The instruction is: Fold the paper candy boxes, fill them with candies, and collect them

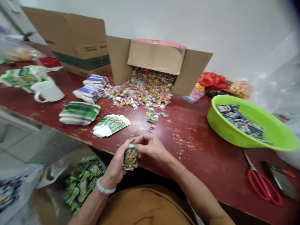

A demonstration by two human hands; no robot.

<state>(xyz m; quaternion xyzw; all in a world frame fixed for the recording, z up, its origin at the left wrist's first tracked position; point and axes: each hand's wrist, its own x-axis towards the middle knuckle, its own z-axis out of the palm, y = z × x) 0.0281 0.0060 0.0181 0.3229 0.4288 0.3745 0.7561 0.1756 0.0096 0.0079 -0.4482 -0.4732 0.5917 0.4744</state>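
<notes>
My left hand (pixel 117 164) is wrapped round a small green printed candy box (pixel 130 158) at the table's front edge. My right hand (pixel 151 146) has its fingers bent at the top end of the same box, where a pale flap shows. Whether those fingertips pinch the flap or something small is hidden. Just beyond lies a fanned stack of flat green boxes (pixel 112 124). Behind my hands, a few wrapped candies (pixel 152 117) lie apart from the big candy heap (pixel 145 89), which spills from an open cardboard box (pixel 154 57).
A lime-green basin (pixel 225 132) holding dark packets stands right, near red-handled scissors (pixel 262 184) and a phone-like device (pixel 281 179). Left are a white mug (pixel 48 91), green stacked cartons (pixel 79 112) and blue-white bundles (pixel 90 93). Below the edge, filled green packets (pixel 84 181) lie in a carton.
</notes>
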